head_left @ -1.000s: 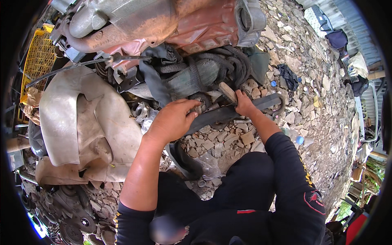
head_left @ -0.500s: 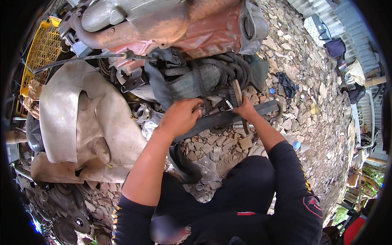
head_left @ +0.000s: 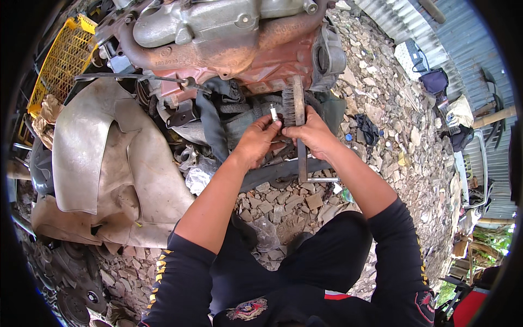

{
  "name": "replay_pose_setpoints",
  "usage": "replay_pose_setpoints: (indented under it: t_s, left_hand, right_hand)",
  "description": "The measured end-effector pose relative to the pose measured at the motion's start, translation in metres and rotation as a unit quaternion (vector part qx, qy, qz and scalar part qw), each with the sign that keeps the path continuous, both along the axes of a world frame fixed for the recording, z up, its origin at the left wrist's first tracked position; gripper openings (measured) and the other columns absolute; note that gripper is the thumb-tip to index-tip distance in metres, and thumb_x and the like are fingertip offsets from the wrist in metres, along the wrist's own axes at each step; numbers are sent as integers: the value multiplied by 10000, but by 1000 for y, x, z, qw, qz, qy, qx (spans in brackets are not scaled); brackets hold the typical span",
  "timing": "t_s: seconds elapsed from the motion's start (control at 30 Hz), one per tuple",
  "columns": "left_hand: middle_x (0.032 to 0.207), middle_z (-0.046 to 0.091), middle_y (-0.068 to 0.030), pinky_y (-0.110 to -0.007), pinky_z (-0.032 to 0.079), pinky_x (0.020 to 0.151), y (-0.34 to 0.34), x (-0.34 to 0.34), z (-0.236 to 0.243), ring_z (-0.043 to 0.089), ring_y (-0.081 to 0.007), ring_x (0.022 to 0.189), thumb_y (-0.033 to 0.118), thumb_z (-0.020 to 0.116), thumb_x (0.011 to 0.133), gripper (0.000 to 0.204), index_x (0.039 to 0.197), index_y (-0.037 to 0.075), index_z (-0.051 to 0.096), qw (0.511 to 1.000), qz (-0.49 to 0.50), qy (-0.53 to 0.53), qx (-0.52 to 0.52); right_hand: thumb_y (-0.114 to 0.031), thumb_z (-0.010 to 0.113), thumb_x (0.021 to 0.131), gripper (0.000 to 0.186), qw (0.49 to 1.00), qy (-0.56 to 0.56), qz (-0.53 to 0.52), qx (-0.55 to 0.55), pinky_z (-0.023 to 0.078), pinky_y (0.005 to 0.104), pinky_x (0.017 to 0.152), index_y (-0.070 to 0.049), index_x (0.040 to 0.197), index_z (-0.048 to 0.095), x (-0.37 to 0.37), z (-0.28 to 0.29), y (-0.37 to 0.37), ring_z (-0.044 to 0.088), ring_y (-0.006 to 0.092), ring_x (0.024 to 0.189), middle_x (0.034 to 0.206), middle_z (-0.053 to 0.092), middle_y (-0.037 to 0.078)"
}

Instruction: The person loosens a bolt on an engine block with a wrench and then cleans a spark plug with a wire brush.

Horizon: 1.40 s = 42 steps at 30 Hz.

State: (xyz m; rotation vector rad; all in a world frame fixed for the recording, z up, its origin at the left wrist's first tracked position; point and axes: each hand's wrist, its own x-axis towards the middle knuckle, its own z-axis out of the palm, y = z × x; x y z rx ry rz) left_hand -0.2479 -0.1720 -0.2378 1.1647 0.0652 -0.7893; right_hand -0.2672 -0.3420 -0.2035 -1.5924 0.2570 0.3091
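My left hand pinches a spark plug between thumb and fingers, its white ceramic part pointing up. Beside it, my right hand is closed round a wooden wire brush. The dark bristles face left, close to the spark plug; I cannot tell whether they touch. Below the right hand the brush's handle extends downward, near a thin metal rod. Both hands are above a dark strap-like strip and a bundle of dark cloth and hoses.
A large engine with reddish paint stands ahead. A beige sheet covers things on the left, with a yellow crate behind it. Broken stones cover the ground. Metal parts lie at lower left, and a black plastic bag at right.
Both hands have come closer together and a little upward. The spark plug now stands upright in my left hand, and the brush has moved left with my right hand, nearer to it.
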Motion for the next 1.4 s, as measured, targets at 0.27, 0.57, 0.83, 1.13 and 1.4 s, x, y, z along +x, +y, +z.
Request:
replay_pose_setpoints:
  t_s: [0.27, 0.57, 0.83, 1.13, 1.4]
  left_hand:
    - [1162, 648, -45, -250, 470, 747, 31, 18, 13, 555, -88, 886, 162, 556, 990, 426, 1365, -5, 445, 982, 12, -146, 122]
    - [971, 682, -16, -233, 468, 680, 41, 17, 20, 538, -74, 743, 242, 562, 993, 369, 1270, -1, 570, 965, 18, -186, 185]
    - [850, 689, -65, -260, 486, 684, 28, 11, 11, 595, -94, 719, 190, 641, 926, 350, 1208, -17, 630, 846, 81, -382, 364]
    - [934, 706, -57, -252, 499, 720, 16, 11, 12, 641, -92, 749, 175, 622, 947, 325, 1202, -27, 632, 914, 115, -261, 288]
    - [975, 682, -54, -230, 492, 713, 19, 17, 23, 618, -101, 790, 171, 589, 978, 354, 1272, -26, 578, 957, 198, -183, 110]
  right_hand:
    - [-144, 714, 843, 662, 998, -57, -27, 14, 480, 288, 683, -21, 1384, 352, -4, 11, 8, 564, 138, 845, 1067, 559, 69]
    - [-309, 618, 938, 500, 917, -233, -89, -310, 480, 385, 829, 3, 1305, 487, -1, -20, 5, 576, 302, 940, 1083, 550, 176]
    - [-196, 694, 864, 502, 842, -405, -30, -356, 488, 436, 834, 19, 1278, 507, -5, 3, 34, 573, 428, 979, 1092, 555, 234]
    - [-172, 691, 852, 489, 857, -372, -57, -353, 481, 441, 842, 19, 1264, 508, -1, -16, 11, 582, 418, 984, 1072, 576, 231]
    - [-109, 674, 833, 423, 857, -294, -3, -424, 489, 482, 818, 16, 1206, 518, -10, -39, -1, 583, 446, 979, 1050, 577, 249]
